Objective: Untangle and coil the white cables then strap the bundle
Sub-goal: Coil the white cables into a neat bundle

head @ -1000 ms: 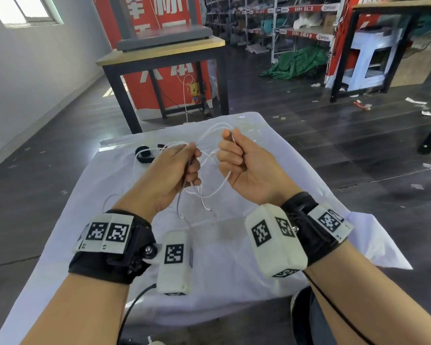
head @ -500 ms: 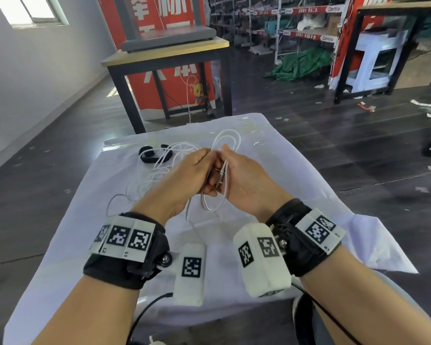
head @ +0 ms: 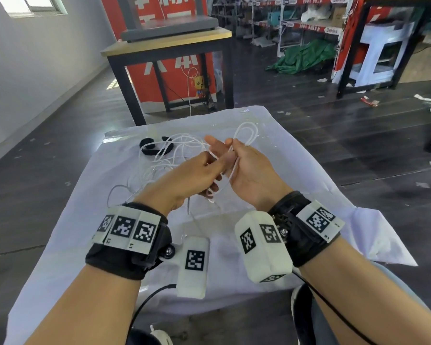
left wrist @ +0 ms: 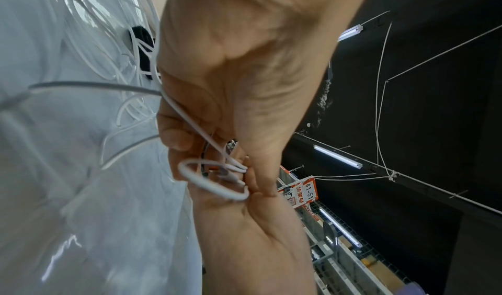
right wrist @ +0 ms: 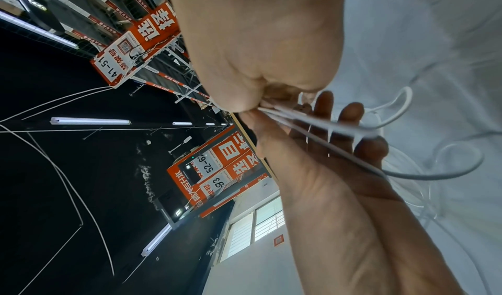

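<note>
While right hand [head: 253, 170] pinches white cables [head: 245, 131] | left hand [head: 194, 174] grip pinches strands (fingers curled)

A big storeroom, like a warehouse: long metal shelves [head: 296, 23] w/ boxes, red signs w/ nos. [right wrist: 114, 63], tube lights [left wrist: 336, 156] up high, dark floor [head: 308, 125] w/ paper scraps.

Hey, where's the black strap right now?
In the head view the black strap lies on the white cloth at the table's far left, beyond the left hand, with loose white cables crossing over it; neither hand touches it.
</note>
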Available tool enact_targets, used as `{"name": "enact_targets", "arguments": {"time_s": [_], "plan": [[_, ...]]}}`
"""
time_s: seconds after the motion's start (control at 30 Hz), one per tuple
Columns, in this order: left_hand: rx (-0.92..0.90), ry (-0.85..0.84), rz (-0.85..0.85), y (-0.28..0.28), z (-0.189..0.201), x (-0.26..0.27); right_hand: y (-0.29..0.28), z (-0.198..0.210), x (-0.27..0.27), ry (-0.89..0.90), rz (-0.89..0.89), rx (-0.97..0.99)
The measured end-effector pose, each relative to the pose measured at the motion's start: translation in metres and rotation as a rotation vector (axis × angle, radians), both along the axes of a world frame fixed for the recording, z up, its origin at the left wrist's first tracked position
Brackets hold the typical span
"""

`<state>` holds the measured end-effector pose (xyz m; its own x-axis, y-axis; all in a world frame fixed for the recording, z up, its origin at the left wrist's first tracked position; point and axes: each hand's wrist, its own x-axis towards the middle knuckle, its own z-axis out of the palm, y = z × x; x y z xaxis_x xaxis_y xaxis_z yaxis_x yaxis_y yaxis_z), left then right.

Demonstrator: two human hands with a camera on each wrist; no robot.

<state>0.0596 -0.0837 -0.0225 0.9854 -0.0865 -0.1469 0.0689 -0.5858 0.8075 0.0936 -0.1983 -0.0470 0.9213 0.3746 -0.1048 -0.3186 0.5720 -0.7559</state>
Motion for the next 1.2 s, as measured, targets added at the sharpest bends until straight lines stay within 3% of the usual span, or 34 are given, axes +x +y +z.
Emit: {"name": "enact_targets", "arguments": {"time_s": [0.23,0.37,0.5,0.6,0.7,0.77,0.9,1.0,1.1,1.2], "plan": [[0.105,-0.066,-0.155,0.003,0.003,-0.001,-0.004,0.006,0.000,0.103,-0.017,0.109],[0.321,-0.221,-0.164,-0.002,-0.002,0.000,-0.003,0.007,-0.001,0.068,-0.033,0.125],[0.413,-0.271,-0.192,-0.001,-0.003,0.002,-0.002,0.003,0.001,0.013,-0.047,0.068],[0.294,-0.226,-0.195,-0.001,-0.003,0.000,-0.002,0.004,0.000,-0.026,-0.029,0.030],[-0.035,-0.065,-0.144,0.000,-0.002,-0.001,-0.004,0.005,0.001,-0.012,0.007,0.026],[-0.155,0.012,-0.126,0.001,-0.001,-0.001,-0.003,0.003,0.003,-0.007,-0.010,0.008],[0.093,-0.061,-0.238,0.002,-0.001,-0.002,-0.003,0.002,0.003,-0.045,0.020,-0.056],[0.185,-0.118,-0.223,0.003,-0.004,-0.001,-0.005,0.002,0.003,-0.054,0.065,-0.054],[0.050,-0.090,-0.237,0.004,-0.005,-0.001,-0.009,0.004,0.004,-0.053,0.092,-0.020],[-0.197,0.000,-0.218,0.006,-0.001,-0.003,-0.011,0.008,0.003,-0.075,0.151,-0.004]]}}
